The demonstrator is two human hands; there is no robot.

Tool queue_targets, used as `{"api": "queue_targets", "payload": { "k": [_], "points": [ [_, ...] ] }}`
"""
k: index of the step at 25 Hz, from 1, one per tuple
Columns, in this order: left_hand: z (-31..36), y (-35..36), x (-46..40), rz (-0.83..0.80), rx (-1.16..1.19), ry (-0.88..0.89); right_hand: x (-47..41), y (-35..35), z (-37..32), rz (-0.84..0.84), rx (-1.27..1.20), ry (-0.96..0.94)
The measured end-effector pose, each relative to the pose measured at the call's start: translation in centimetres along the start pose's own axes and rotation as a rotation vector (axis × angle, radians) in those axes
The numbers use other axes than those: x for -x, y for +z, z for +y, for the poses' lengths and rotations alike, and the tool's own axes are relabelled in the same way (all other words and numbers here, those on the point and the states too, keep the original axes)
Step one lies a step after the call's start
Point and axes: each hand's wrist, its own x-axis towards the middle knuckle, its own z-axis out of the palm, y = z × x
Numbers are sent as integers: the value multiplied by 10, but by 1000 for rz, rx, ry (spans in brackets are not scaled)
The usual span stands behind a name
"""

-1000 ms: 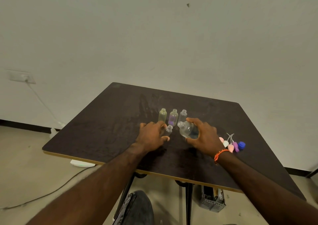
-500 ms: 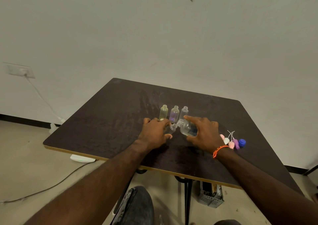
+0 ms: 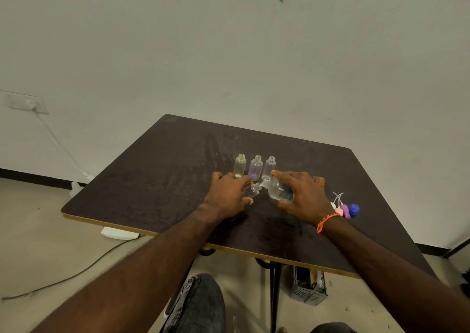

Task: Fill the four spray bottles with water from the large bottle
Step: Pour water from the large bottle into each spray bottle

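Observation:
My right hand (image 3: 304, 195) grips the large clear bottle (image 3: 278, 191), tipped to the left with its mouth against the neck of a small clear spray bottle (image 3: 254, 188). That small bottle leans right in the grip of my left hand (image 3: 227, 195). Behind my hands three more small bottles stand upright and uncapped in a row: a yellowish one (image 3: 240, 165), a purple-tinted one (image 3: 255, 167) and a clear one (image 3: 269, 166). All of it is on the dark table (image 3: 157, 180).
Spray caps in white, pink and purple (image 3: 342, 209) and a blue cap (image 3: 354, 209) lie in a cluster right of my right wrist. The table's near edge runs under my forearms. A cable and a white device lie on the floor to the left.
The large bottle has tipped further left until its mouth met the small bottle's neck. My left hand has kept its hold on the small bottle.

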Motion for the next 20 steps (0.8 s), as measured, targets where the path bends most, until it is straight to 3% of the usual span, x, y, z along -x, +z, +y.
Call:
{"api": "queue_targets", "payload": {
  "k": [20],
  "points": [
    [-1, -1, 0, 8, 5, 4, 1, -8, 2, 15, 49, -13]
  ]
}}
